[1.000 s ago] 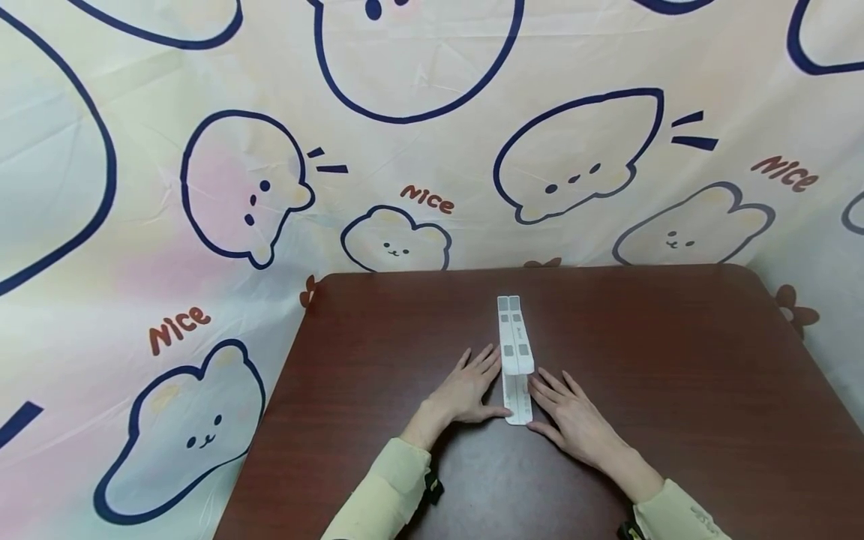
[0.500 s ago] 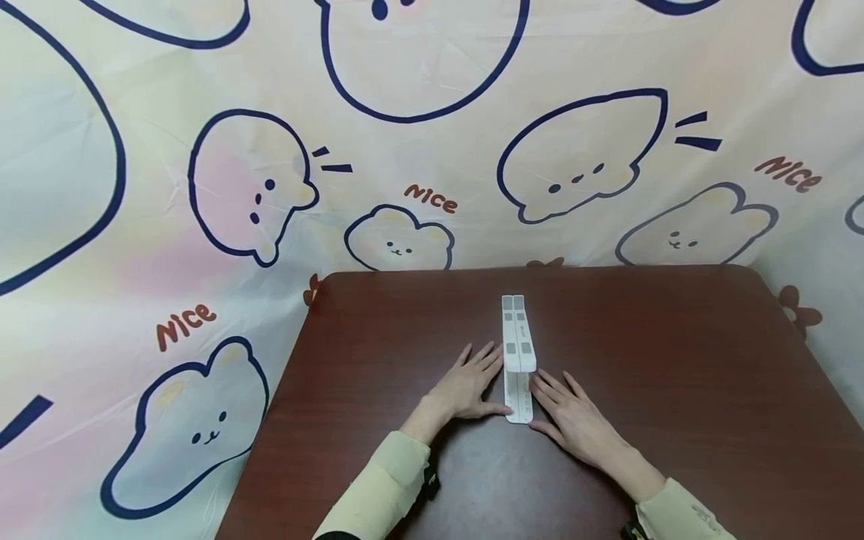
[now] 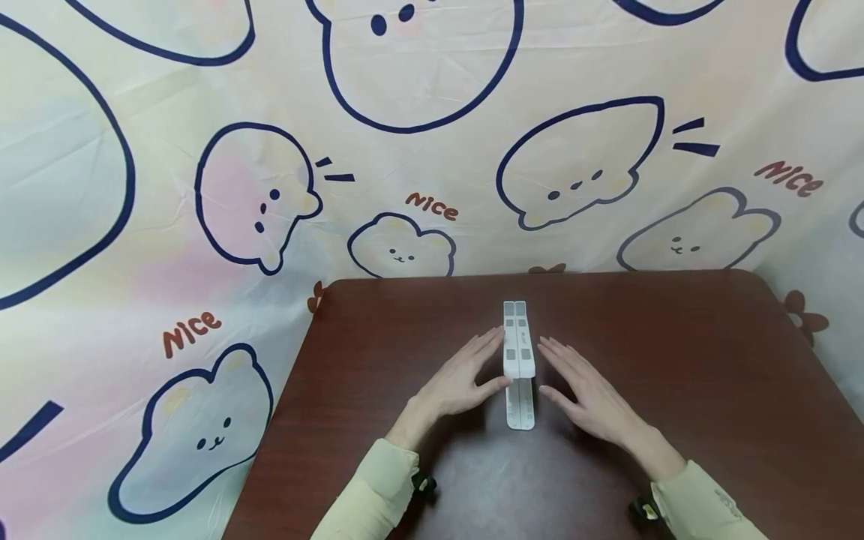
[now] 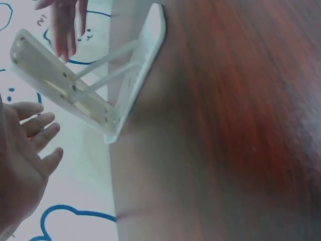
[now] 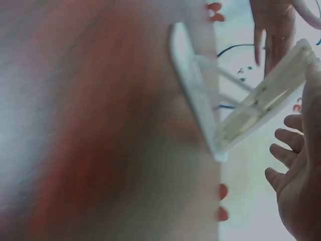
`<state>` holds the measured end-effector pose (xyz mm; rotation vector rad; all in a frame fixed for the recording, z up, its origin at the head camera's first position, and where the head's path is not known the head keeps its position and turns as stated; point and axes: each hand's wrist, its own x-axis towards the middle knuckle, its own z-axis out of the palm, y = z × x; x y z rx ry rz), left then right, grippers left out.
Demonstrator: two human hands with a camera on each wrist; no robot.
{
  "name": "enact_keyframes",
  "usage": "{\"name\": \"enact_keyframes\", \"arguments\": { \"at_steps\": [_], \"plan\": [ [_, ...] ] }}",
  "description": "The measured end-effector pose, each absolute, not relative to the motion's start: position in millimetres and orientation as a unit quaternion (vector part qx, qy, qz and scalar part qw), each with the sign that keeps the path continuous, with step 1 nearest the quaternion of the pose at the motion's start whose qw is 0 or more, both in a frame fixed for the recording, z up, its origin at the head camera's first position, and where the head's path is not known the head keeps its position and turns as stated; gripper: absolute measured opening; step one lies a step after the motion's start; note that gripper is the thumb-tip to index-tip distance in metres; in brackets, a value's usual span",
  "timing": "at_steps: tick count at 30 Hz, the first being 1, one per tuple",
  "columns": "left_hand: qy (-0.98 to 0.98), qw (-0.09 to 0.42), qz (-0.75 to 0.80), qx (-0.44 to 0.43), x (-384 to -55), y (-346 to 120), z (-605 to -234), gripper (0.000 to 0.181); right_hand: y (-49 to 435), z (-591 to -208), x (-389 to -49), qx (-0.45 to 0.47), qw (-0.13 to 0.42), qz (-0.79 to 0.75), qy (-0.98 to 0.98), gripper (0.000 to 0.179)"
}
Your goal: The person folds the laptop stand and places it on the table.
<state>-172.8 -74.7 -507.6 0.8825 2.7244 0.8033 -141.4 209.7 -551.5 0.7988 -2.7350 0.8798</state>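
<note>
- One white folding stand (image 3: 519, 364) on brown table (image 3: 675, 390), between left hand (image 3: 454, 381) and right hand (image 3: 604, 401).
- Stand: open V, base (image 4: 154, 37) flat on table, two struts (image 4: 106, 61) up to raised top (image 4: 40, 64).
- Left: fingers extended, thumb spread, tips just beside stand; can't tell if touching.
- Right: fingers extended, thumb spread, visible gap to stand.
- Pale sleeves (image 3: 374, 484); cloth (image 3: 418, 165) with navy animal outlines behind table.
</note>
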Motion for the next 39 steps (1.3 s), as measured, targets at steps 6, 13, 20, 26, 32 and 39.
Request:
{"name": "enact_keyframes", "arguments": {
  "at_steps": [6,13,20,26,32,39],
  "plan": [
    [0.910,0.092,0.288,0.285,-171,-69,-504,0.087,198,-535,-150,0.295,0.083,0.321,-0.896,0.072],
    [0.906,0.094,0.279,0.303,-174,-67,-510,0.083,191,-538,-153,0.315,0.094,0.324,-0.887,0.062],
    [0.906,0.084,0.281,0.304,-176,-67,-513,0.079,190,-544,-156,0.319,0.122,0.330,-0.880,0.057],
    [0.910,0.061,0.263,0.315,-179,-67,-510,0.073,190,-542,-160,0.327,0.137,0.307,-0.883,0.054],
    [0.910,0.049,0.256,0.323,-183,-65,-506,0.070,189,-536,-165,0.332,0.139,0.284,-0.889,0.051],
    [0.907,0.056,0.257,0.328,-191,-63,-499,0.065,187,-529,-170,0.304,0.106,0.303,-0.897,0.045]
  ]
}}
